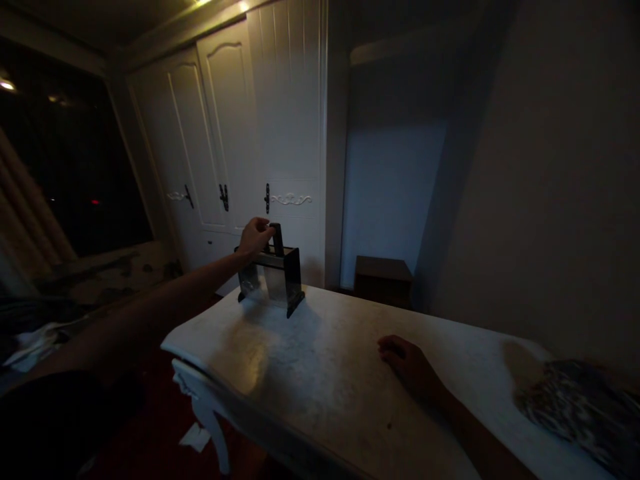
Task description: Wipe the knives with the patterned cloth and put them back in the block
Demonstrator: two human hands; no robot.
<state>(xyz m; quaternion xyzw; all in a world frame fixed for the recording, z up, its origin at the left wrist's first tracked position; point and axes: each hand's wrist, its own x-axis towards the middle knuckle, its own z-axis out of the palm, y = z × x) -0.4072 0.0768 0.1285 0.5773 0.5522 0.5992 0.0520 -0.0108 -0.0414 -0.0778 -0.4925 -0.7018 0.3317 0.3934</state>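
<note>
At the far left end of a white table (345, 360) stands a box-shaped holder (277, 280) with clear sides, a black frame and small black feet. A black upright handle (277, 240) rises from its top. My left hand (256, 236) reaches across to it, fingers closed at the handle; part of the grip is hidden. Over the middle of the table, my right hand (406, 360) is low at the surface with its fingers loosely curled in. Nothing shows in it. Dim light blurs its fingertips.
Patterned cloth (575, 400) lies at the table's right end. Behind stand a white wardrobe (290, 133) and a low brown cabinet (383, 275). White paper (195, 437) lies on the dark red floor by a table leg (216, 427). A dark window is at left.
</note>
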